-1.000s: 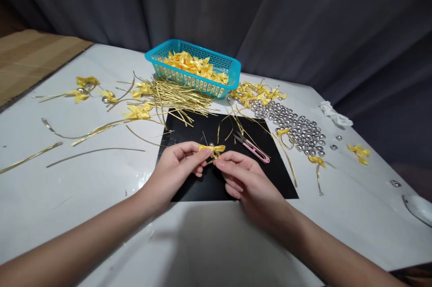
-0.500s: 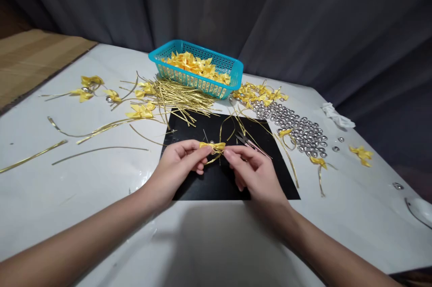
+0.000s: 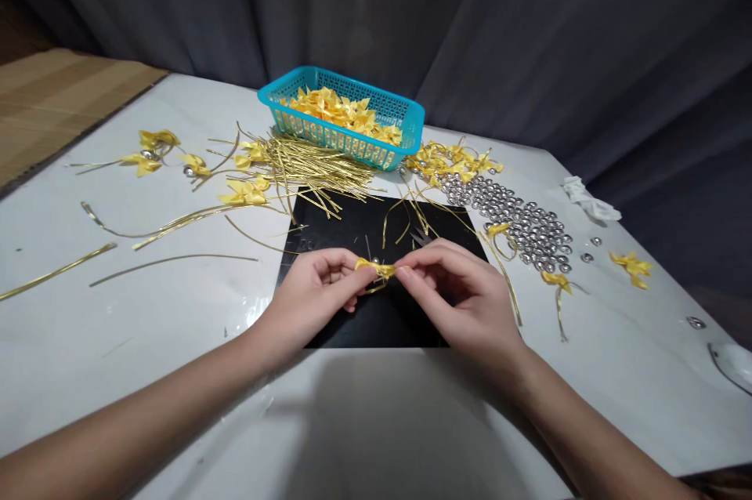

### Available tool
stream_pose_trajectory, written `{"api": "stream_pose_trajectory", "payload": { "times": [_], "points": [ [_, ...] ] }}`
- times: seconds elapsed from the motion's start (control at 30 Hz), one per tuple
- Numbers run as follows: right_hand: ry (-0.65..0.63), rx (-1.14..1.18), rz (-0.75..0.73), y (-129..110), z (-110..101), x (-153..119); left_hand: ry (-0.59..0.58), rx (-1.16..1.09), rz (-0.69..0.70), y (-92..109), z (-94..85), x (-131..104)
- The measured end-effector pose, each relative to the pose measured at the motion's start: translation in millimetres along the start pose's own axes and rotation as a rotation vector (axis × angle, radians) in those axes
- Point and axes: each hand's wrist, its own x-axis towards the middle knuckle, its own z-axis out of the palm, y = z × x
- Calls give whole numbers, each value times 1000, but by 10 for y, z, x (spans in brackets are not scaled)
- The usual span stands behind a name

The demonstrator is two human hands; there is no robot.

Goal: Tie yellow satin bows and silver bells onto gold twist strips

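Observation:
A small yellow ribbon bow point(image 3: 383, 269) is stretched between my two hands above the black mat point(image 3: 376, 327). My left hand point(image 3: 323, 280) pinches its left end between thumb and forefinger. At the other end, the thumb and fingertips of my right hand point(image 3: 464, 288) grip the ribbon. A silver bead point(image 3: 376, 260) shows at the bow's middle, and gold cord hangs in a loop just below. Behind my right hand, the dark blades of small scissors point(image 3: 421, 237) peek out; the rest of them is covered.
A blue basket point(image 3: 341, 120) of yellow ribbon bows stands at the back. Gold cords point(image 3: 317, 167) lie before it. Silver beads point(image 3: 529, 226) are heaped at the right, near a crumpled white cloth point(image 3: 589, 200). Loose bows and cords point(image 3: 176, 259) lie on the left.
The bow has shifted slightly right and down with my hands. My right hand has moved right and turned, now covering most of the scissors.

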Motion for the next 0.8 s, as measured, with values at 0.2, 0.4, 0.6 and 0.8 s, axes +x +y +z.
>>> {"api": "stream_pose_trajectory", "payload": {
  "times": [0.2, 0.4, 0.6, 0.8],
  "points": [
    [-151, 157, 223, -44, -58, 70, -198, 168, -14, 18, 15, -43],
    [-194, 218, 286, -51, -36, 76, -248, 186, -53, 20, 9, -52],
    [-135, 111, 185, -29, -24, 60, -265, 173, -45, 29, 11, -43],
    [-162, 124, 253, -21, -40, 63, -255, 180, -69, 54, 17, -39]
  ]
}}
